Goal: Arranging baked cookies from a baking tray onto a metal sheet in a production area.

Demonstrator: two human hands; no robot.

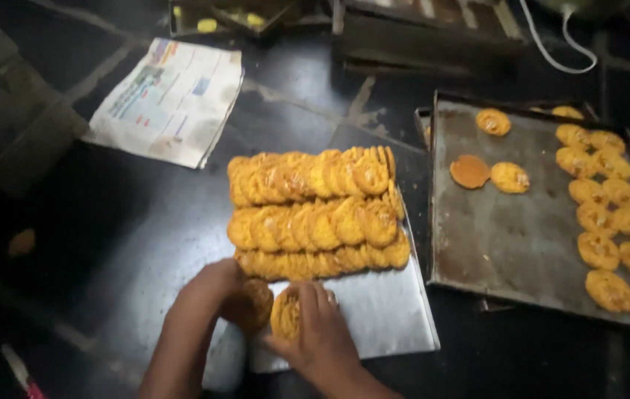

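A yellow biscuit (285, 312) is gripped upright in the right hand (320, 332) at six o'clock on the steel sheet (389, 314). A darker biscuit (254, 303) is pinched by the left hand (208, 295). Both are best kept on edge, pressed snugly against the stacked rows (315, 210) at twelve o'clock.

Folded newspaper (169, 100), upper left floor

I see a dark, glossy floor (108, 244) with pale streaks — dim light. Newspaper (169, 100) lies at its far left, wooden crates (418, 33) along the far edge.
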